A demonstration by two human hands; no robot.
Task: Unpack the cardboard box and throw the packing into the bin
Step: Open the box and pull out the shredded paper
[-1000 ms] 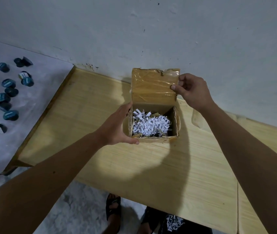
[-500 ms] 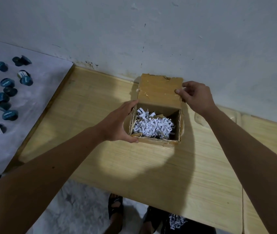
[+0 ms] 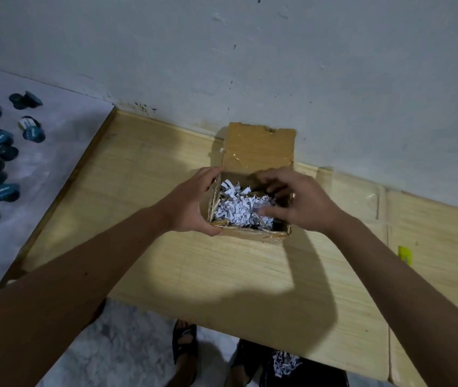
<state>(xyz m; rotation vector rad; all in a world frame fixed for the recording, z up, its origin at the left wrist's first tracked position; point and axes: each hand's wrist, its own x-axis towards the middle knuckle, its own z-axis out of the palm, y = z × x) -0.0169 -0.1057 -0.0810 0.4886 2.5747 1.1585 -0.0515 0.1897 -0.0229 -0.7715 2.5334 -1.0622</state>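
- Fingers (image 3: 271, 182) of right hand (image 3: 303, 203) curled and spread over the box (image 3: 250, 234) mouth, thumb down on the shreds (image 3: 239, 209); blurred, so cannot tell whether any shreds are pinched.
- Left hand (image 3: 191, 203) cupped round the left wall of the box, thumb along the near rim, fingertips over the top edge; closed on the wall.
- One box, counted; stands on the wood table (image 3: 166, 247), close to the wall (image 3: 250, 65), mouth up.
- One flap (image 3: 259, 146) standing upright at the far side, leaning toward the wall, tape shining on its inner face.
- Filled with white printed shreds, heaped mostly left and centre; a dark gap at the right near corner, partly hidden by the right hand.
- Two arms reaching in from the near edge, casting a wide shadow across the table.
- Below the near edge, a black bin (image 3: 292, 370) on the floor with one clump of shreds already in it; only its top shows.
- One sandalled foot (image 3: 184, 350) just left of the bin.
- Off to the left, a white sheet (image 3: 63, 152) carrying roughly a dozen small dark blue capsules (image 3: 6, 191), scattered, some cut by the frame edge.
- One small yellow tag (image 3: 405, 255) lying on the table to the right, well apart from the box.
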